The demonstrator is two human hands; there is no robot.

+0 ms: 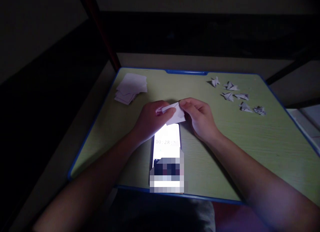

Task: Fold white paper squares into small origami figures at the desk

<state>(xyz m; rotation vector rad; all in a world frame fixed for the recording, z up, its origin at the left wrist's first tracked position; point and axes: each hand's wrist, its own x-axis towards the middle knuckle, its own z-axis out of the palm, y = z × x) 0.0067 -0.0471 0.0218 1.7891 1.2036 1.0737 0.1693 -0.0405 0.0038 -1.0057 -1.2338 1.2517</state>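
Between my two hands is a small piece of white paper (179,114), partly folded, held just above the far end of a lit phone. My left hand (155,120) pinches its left side, thumb lying on top. At its upper right corner, my right hand (198,117) grips it between thumb and fingers. The fingers underneath the paper are hidden. Below the hands, the phone (167,137) lies face up with a bright screen showing timer digits; its lower part is blurred out.
A stack of white paper sheets (132,83) lies at the table's far left. Several folded paper pieces (228,96) are scattered at the far right. The light green table (107,132) has a blue rim, with a blue strip (187,72) on its far edge. The surroundings are dark.
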